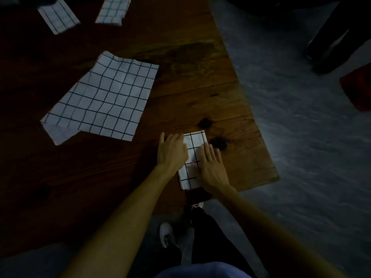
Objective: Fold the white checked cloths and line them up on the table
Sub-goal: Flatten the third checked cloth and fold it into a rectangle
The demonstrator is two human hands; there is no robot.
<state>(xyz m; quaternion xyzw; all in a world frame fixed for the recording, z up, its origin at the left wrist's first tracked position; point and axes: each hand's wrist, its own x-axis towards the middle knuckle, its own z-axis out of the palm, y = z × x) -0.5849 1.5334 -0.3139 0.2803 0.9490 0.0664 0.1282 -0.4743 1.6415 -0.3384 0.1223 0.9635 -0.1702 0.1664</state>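
Head view: folded cloth (193,157) near the table (200,77) corner, pinned flat between left hand (172,152) on its left edge and right hand (212,167) on top, fingers straight, gripping nothing. Farther left, spread cloth (102,97), untouched; two more folded cloths (58,17) (112,11) at the far edge.

A dimly lit indoor room, likely a home or plain workroom; the exact kind cannot be told. A broad wooden table (200,81) of knotted, dark-stained planks fills the left and centre of the frame. Grey carpet-like floor (301,137) covers the right side. At the upper right stand someone's dark trouser legs (331,37), with a red object (359,89) at the right edge.
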